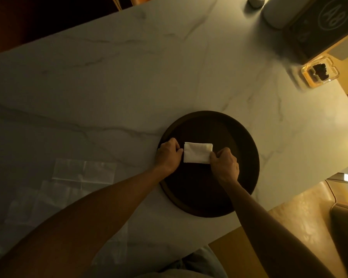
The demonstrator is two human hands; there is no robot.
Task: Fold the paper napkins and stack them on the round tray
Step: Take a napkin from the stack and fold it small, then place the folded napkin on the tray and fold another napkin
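Note:
A dark round tray (239,137) sits on the marble table, right of centre. A white folded napkin (197,152) lies in the middle of the tray. My left hand (168,155) holds the napkin's left edge with curled fingers. At the napkin's lower right corner, my right hand (225,164) pinches it. Several unfolded napkins (84,169) lie flat on the table to the left, dim and overlapping.
A glass ashtray (319,74) with dark contents stands at the far right. Behind it are a dark box (325,23) and a pale cylinder (275,13). The table's right edge runs diagonally, with a tan leather seat (309,217) beyond it.

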